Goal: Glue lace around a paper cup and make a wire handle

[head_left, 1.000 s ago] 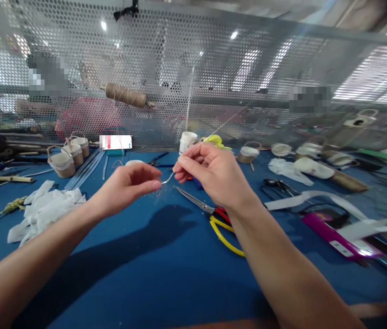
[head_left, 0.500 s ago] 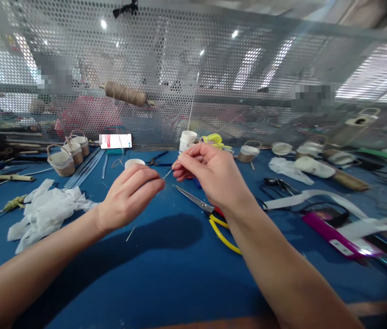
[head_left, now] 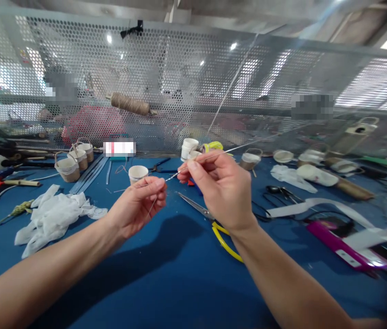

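My right hand is closed in a pinch on a thin white thread that runs up and to the right toward the mesh screen. My left hand is also pinched, on the near end of the thread or a fine needle, just left of my right fingertips. Both hands hover above the blue table. Yellow-handled scissors lie on the table under my right wrist.
A small paper cup stands behind my left hand. White cloth scraps lie at left, small baskets beyond them. Black scissors, white ribbon and a magenta tool lie at right. A perforated metal screen with a twine spool closes the back.
My hands have stayed close together, shifting slightly; the thread now stretches further right and up. The view has tilted down a little.
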Demonstrator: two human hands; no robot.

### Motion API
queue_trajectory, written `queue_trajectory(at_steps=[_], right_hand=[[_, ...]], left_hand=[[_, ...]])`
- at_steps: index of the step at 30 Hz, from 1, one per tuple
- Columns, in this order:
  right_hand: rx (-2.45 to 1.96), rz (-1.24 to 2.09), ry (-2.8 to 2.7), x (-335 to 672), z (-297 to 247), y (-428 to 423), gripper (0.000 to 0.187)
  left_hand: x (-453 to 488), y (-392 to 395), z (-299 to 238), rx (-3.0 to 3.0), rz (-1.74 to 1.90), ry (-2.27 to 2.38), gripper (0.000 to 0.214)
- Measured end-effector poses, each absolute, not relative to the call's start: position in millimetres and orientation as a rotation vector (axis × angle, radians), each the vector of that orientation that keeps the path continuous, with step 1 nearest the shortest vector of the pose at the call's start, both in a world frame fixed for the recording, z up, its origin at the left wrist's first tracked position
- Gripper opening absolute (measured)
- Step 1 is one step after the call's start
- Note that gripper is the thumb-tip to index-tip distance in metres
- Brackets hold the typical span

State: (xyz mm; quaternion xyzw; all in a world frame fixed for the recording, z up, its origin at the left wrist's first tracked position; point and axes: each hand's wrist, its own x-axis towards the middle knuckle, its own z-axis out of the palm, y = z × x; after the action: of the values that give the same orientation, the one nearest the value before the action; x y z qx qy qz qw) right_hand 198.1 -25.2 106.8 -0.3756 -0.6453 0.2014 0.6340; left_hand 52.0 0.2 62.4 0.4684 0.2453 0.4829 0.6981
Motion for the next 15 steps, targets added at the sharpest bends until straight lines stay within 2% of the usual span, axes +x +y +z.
queue_trajectory(at_steps=[3, 7, 9, 13, 15], right_hand=[[-0.923, 0.428, -1.455, 205, 106, -19, 0.010], [-1.001, 0.395, -1.413, 216, 104, -6, 0.010], [-1.030, 0.401, -1.413, 217, 104, -3, 0.010], [-1.058, 0.464, -1.465, 207, 107, -7, 0.011], [-1.038, 0.464, -1.502, 201, 109, -10, 0.012]], left_hand=[[54, -1, 53, 1.265, 0.997, 0.674, 0.029], [48, -17, 50, 2.236, 0.981, 1.033, 0.039], [43, -25, 56, 2.667, 1.000, 1.084, 0.020], [38, -20, 72, 2.976, 1.456, 1.136, 0.017], [38, -10, 72, 3.000, 1.499, 1.246, 0.016]])
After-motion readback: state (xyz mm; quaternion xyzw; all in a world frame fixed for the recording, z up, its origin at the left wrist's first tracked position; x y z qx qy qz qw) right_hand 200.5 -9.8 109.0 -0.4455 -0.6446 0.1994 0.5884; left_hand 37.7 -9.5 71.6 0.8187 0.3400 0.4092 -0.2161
